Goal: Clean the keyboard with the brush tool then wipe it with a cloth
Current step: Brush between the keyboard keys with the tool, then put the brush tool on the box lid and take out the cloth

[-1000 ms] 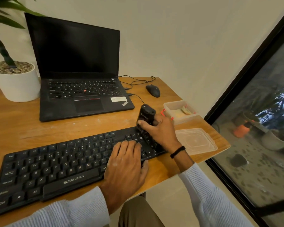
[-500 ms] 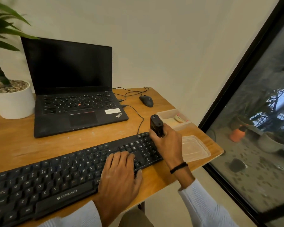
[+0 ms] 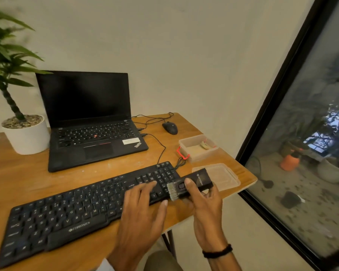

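Looking at how things sit, this is the brush step, not the wipe. Right hand (image 3: 204, 200) is wrapped round the brush (image 3: 201, 178), thumb on top by the little slider, the other fingers curled under the black body. The grey bristles (image 3: 172, 190) stick out of its left end and point at the numpad end of the keyboard (image 3: 67, 212). Can't tell if the tips touch the keys or just hang over the edge, it's a bit blurry there. Left hand (image 3: 143, 214) lies flat on the keys just left of the numpad, fingers straight and a little spread, looks like it's pinning the board down.

Next move imo: tip the bristles down into the key gaps and sweep along the rows, with the left hand sliding clear so it doesn't cover what needs brushing.

Keyboard itself: black, full-size, wired, white legends, lying at a slant across the front of the table (image 3: 18, 182), right end near the clear lid (image 3: 225, 177). No dirt I can make out at this sharpness. No cloth I can pick out either; something pale sits in the tub (image 3: 202, 155), can't say what.
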